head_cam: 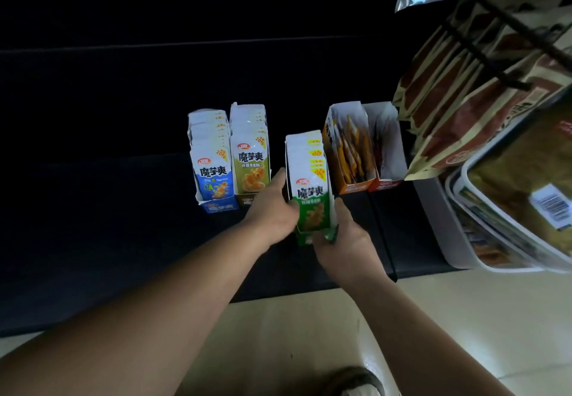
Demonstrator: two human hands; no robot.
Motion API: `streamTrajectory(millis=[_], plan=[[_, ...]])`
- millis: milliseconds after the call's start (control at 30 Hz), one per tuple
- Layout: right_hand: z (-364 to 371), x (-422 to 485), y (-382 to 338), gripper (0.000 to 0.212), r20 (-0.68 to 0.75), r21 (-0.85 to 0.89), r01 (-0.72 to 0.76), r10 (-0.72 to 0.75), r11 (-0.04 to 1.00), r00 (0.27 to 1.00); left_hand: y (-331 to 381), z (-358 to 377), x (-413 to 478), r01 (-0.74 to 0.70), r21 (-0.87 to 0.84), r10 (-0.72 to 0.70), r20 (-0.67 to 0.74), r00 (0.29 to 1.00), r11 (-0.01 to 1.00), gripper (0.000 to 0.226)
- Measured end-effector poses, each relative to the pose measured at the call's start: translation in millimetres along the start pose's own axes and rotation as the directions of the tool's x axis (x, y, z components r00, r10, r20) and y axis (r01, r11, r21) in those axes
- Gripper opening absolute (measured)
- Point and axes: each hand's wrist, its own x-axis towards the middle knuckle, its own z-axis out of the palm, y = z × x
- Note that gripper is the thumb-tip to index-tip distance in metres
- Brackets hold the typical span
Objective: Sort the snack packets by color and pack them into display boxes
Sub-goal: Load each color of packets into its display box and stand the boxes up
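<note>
A green display box (pixel 311 188) full of green snack packets stands tilted on the dark shelf, between my two hands. My left hand (pixel 272 210) grips its left side. My right hand (pixel 343 244) holds its lower right corner from below. To the left stand a blue box (pixel 212 160) and an olive box (pixel 250 154), both packed with matching packets. On the right sit an orange box (pixel 348 151) with orange packets and a red box (pixel 387 148) whose contents are mostly hidden.
The dark shelf (pixel 123 210) runs across the view with its front edge near me. Brown snack bags (pixel 458 95) hang from a black rack at upper right. A white tray (pixel 507 225) of large packs sits at right. Pale floor lies below.
</note>
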Motion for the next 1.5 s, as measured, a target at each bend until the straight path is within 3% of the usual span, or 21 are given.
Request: streamTrajectory(millis=[433,733,867,967,1100,1267,1367,1500], plan=[[34.3,72.3,-32.7,0.079,-0.11,0.115,0.031,-0.019,0.993,0.994,-40.4,-23.1,2.6,-0.006,0.011,0.007,-0.109,0.994,1.0,0.037],[47.2,90.0,-44.5,0.066,-0.132,0.261,0.069,-0.035,0.963,0.991,-36.6,-44.7,5.5,0.005,0.022,-0.004,-0.057,0.998,1.0,0.043],[23.9,75.0,-24.0,0.042,-0.328,0.065,0.133,-0.105,0.989,0.939,-40.7,-31.1,5.7,-0.023,0.066,0.037,-0.213,0.976,0.998,0.025],[1.7,62.6,-3.5,0.038,-0.397,-0.105,0.152,-0.181,0.983,0.9,-32.3,-14.3,-1.3,-0.043,0.014,0.045,-0.208,0.977,0.999,0.022],[-14.8,61.2,17.9,0.054,-0.298,-0.181,0.151,-0.201,0.972,0.933,-18.5,1.2,-13.7,-0.113,-0.025,0.109,-0.113,0.988,0.993,0.023],[-18.6,62.4,14.6,0.069,-0.113,-0.051,0.087,-0.093,0.995,0.989,-15.0,-0.6,-23.3,-0.105,-0.014,0.103,-0.078,0.992,0.994,0.023],[-23.3,57.8,8.0,0.064,-0.052,-0.218,0.135,-0.149,0.967,0.987,-17.5,-5.9,-29.7,-0.1,0.006,0.1,-0.09,0.991,0.995,0.022],[-31.5,30.6,5.6,0.052,0.036,-0.417,0.123,-0.118,0.901,0.992,-20.9,-8.8,-38.5,-0.103,0.041,0.105,-0.061,0.993,0.994,0.021]])
